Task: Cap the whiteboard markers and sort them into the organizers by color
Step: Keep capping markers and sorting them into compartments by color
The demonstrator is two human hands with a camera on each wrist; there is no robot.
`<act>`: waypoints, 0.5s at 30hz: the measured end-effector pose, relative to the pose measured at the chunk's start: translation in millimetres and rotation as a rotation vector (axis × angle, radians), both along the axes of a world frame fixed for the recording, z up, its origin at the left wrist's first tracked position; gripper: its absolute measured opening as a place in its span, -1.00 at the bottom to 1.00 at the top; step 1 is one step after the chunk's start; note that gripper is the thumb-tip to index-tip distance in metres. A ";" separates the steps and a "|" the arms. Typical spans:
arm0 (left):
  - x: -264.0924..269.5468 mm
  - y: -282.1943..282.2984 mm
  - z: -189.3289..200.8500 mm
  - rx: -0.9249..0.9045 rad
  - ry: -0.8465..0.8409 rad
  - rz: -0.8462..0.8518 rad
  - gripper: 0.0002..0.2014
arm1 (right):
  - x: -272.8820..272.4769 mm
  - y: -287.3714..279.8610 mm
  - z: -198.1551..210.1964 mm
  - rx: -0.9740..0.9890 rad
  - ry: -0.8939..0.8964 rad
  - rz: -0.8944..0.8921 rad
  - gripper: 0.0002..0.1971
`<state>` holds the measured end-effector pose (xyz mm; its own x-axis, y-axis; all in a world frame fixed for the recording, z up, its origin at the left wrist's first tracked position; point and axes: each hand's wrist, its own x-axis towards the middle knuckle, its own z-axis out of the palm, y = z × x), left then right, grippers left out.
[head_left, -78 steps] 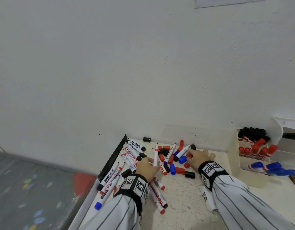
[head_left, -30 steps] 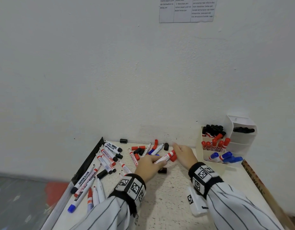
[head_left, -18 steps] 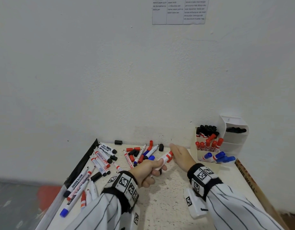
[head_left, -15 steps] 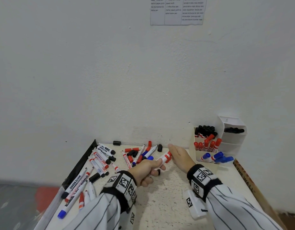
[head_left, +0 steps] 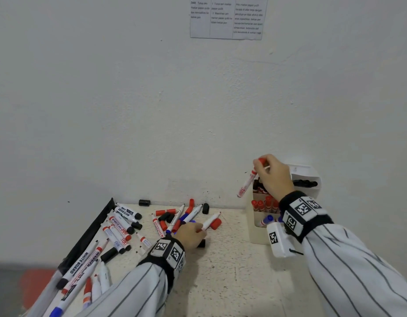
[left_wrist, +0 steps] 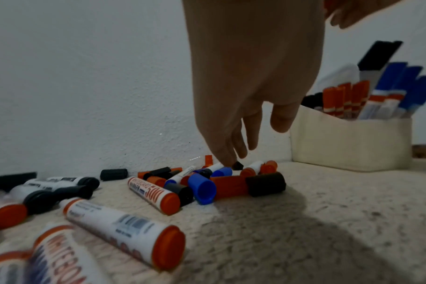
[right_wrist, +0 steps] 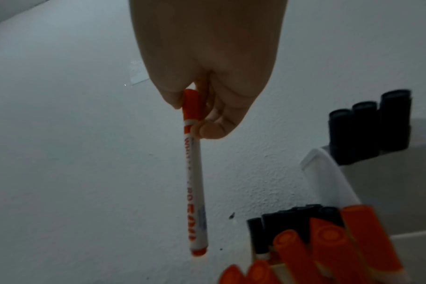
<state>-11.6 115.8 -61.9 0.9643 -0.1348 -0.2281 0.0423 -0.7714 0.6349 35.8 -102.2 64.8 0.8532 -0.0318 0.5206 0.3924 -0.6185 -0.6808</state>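
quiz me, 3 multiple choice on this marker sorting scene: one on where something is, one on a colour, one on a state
1. Where is the capped red marker held by the right hand?
A. lying on the table
B. in the air above the organizer
C. under the left hand

2. What colour are the markers in the organizer's nearest compartment?
A. blue
B. green
C. yellow

3. What is the left hand doing?
A. resting flat, away from the pile
B. holding a sheet of paper
C. reaching fingers down into the loose markers and caps

Answers: 1 B, it hangs from the fingers beside the wall; 2 A, blue caps show there; 3 C, the left wrist view shows fingertips at the pile.
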 end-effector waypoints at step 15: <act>19.8 -16.7 -2.9 0.679 -0.117 -0.142 -0.65 | 24.6 -22.2 -47.6 -0.347 0.220 0.045 -0.86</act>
<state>8.2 99.0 -64.8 0.9712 -0.1260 -0.2021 -0.1276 -0.9918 0.0054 60.4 -124.4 17.2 0.9420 0.1538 0.2984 0.2927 -0.8116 -0.5056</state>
